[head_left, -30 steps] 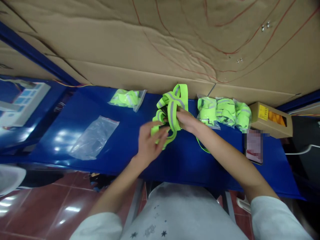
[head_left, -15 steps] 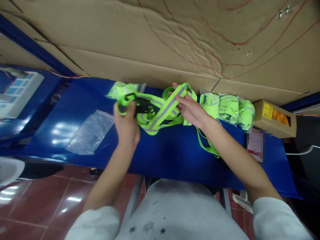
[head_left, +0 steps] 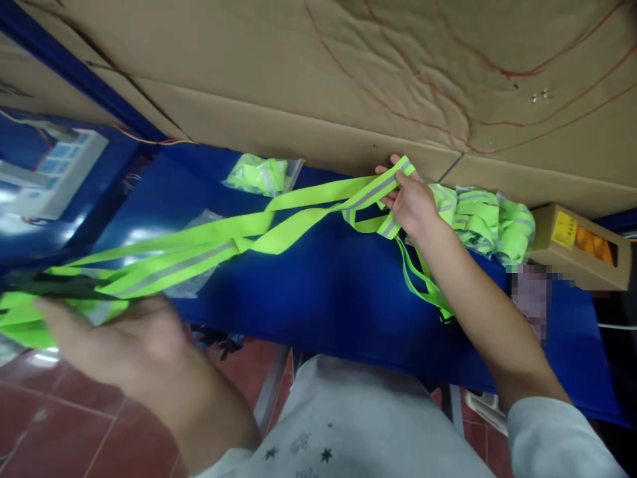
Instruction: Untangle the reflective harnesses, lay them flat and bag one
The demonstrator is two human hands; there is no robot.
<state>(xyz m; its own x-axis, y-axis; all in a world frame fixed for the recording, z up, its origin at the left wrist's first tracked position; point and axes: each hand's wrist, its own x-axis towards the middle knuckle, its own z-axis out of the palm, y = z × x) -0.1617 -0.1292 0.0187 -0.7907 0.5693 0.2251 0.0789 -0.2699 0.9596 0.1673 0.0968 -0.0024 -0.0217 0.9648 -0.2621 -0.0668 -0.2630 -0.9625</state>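
A neon-yellow reflective strap with a grey stripe stretches across the table between my two hands. My left hand, smeared by motion, grips its bunched end with black parts at the lower left. My right hand holds the other end near the back wall, the band pinched by the thumb against the fingers. Loops of strap hang below the right hand and run under the forearm to a small black piece on the table.
The blue table runs along a cardboard wall. A bagged yellow bundle lies at the back; several more sit right, beside a cardboard box. A clear plastic bag lies under the strap. A phone-like item is partly blurred out.
My left hand has swung far left and toward me, pulling the bunched strap out into long stretched bands. My right hand keeps its end and has shifted slightly right in view.
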